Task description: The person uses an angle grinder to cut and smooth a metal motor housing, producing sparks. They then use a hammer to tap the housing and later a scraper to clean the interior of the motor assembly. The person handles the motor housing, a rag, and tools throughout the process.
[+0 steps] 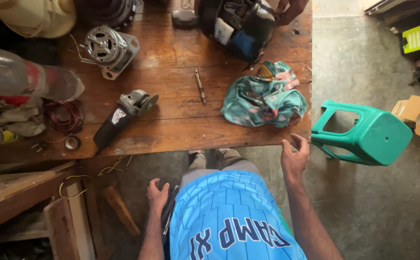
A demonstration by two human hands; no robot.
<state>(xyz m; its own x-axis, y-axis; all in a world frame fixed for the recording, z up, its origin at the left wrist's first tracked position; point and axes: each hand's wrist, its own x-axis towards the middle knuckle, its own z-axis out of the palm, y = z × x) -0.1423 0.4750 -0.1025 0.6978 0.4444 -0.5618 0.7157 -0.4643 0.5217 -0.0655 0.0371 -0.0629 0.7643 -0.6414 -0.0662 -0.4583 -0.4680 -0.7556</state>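
Seen from above by a person standing at the near edge of a worn wooden workbench (181, 130). The left hand (158, 196) hangs low at the hip, fingers curled round a dark, slim object (170, 212) pressed against the blue shirt; what the object is cannot be told, though the hand does seem to have hold of it. The right hand (294, 156) is raised just below the bench's right corner, fingers loosely bent and half open, holding nothing and nearly touching the edge.

Nearest that hand, on the bench, lies a crumpled teal patterned cloth (264, 98), bunched as if dropped there. To its left a thin metal bit or punch (200, 85) lies alone, lengthwise. Farther left an angle grinder (123, 118) rests on its side, disc end toward the middle of the bench. Behind it sits a bare electric motor (107, 47) with loose wires. At the far edge stands a black rounded compressor housing (239, 24), with another person's hand (287, 8) on it, probably steadying it.

At the left edge a clear plastic bottle (24, 74) lies on its side; its contents cannot be made out. Below it are a coil of reddish wire (64, 115), a small roll of tape (72, 142) and a heap of rags (12, 118).

On the concrete floor to the right, a green plastic stool (369, 135) lies tipped over. Beyond it an open cardboard box (419, 113) holds something pale, unclear.
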